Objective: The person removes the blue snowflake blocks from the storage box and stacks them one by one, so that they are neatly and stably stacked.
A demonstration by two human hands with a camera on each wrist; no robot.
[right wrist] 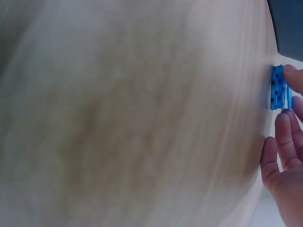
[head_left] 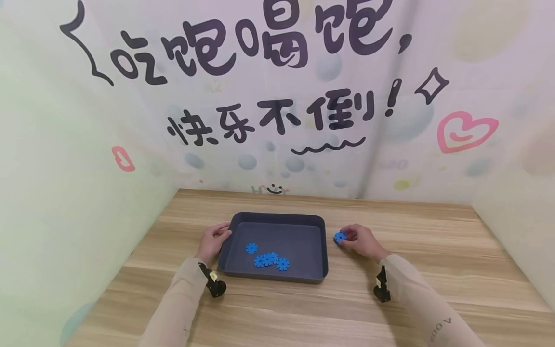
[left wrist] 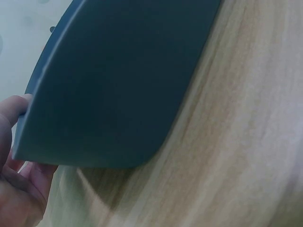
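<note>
**Blue disc pinched beside the tray**

The right hand [head_left: 362, 241] pinches a blue toothed disc [head_left: 340, 236] between thumb and fingertips, just off the right wall of the dark tray [head_left: 277, 218] and low over the desk [head_left: 433, 270]. The left hand [head_left: 213, 241] grips the tray's left rim, thumb over the edge. The tray sits near the middle of the desk, towards its back edge. Inside it, four more blue discs [head_left: 269, 259] lie clustered towards the front wall, some touching.
</note>
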